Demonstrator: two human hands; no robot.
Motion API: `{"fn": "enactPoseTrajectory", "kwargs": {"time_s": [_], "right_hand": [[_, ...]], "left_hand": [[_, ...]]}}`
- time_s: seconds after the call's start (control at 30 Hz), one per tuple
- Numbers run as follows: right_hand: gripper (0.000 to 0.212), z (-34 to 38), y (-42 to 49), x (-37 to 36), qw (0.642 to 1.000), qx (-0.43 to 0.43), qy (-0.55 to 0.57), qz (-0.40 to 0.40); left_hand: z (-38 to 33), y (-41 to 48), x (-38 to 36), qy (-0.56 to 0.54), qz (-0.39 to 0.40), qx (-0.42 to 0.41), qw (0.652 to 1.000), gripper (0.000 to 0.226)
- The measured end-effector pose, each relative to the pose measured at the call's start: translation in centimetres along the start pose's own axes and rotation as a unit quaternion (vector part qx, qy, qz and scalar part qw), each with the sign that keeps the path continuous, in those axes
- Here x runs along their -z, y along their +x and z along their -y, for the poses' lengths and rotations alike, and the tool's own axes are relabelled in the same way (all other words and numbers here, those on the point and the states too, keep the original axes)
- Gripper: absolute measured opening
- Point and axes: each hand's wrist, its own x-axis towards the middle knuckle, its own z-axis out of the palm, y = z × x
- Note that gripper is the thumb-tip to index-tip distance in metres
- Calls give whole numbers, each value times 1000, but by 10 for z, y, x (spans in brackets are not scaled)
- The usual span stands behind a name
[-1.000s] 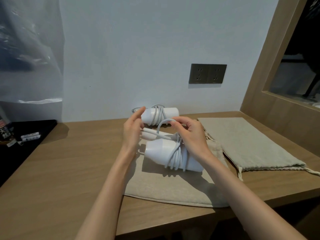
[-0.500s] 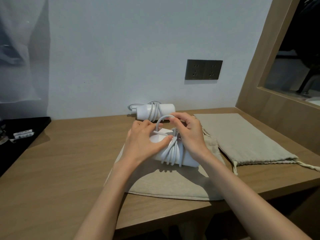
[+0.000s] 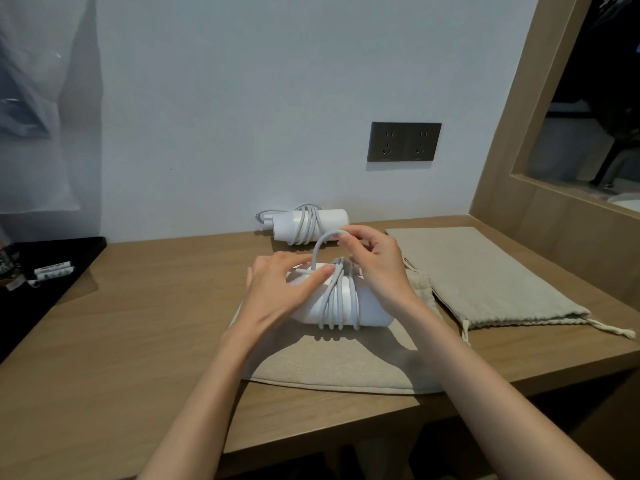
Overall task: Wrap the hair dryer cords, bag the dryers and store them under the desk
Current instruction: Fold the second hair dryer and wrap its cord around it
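Lowered the left hand [image 3: 277, 292] from mid-air onto the near white cylindrical plastic hair dryer [image 3: 370, 311]; now pressing its narrow end with fingers spread. Pinching the last loop of pale grey cord [image 3: 334, 306] in the right hand [image 3: 377, 268], just above the wound turns. Keeping the dryer across a flat beige cloth drawstring bag [image 3: 329, 368] on the wooden tabletop [image 3: 138, 323]. Looks like closing out the second wrap, with the other white dryer [image 3: 329, 218] by the wall already wound. Next, probably: tuck the loop under the turns without slackening them, then open the bag.
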Motion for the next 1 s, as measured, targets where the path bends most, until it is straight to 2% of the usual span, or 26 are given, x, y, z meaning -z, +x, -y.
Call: {"fn": "enactPoseTrajectory", "kwargs": {"time_s": [0.2, 0.37, 0.47, 0.53, 0.67, 0.8, 0.87, 1.0], "right_hand": [[10, -1, 5, 12, 999, -22, -44, 23], [9, -25, 0, 16, 997, -67, -45, 5], [10, -27, -2, 14, 997, -60, -57, 6], [11, -30, -1, 13, 996, -51, -79, 5], [11, -35, -1, 14, 989, -52, -142, 1], [13, -36, -1, 15, 979, -53, -198, -8], [15, -39, -2, 15, 973, -45, -224, -23], [22, -35, -5, 10, 962, 2, -267, -63]], "left_hand": [[-5, 0, -4, 35, 18, 29, 999, 90], [-5, 3, -6, -1, -17, 48, 999, 66], [-13, 12, -9, 47, -18, 74, 996, 52], [-15, 18, -11, 63, -12, 82, 995, 50], [-7, 21, -13, -26, -29, 86, 996, 48], [-2, 16, -13, -81, -13, 59, 995, 44], [0, 11, -12, -48, -8, 37, 998, 46], [1, 1, -7, 57, 24, 9, 998, 70]]}}
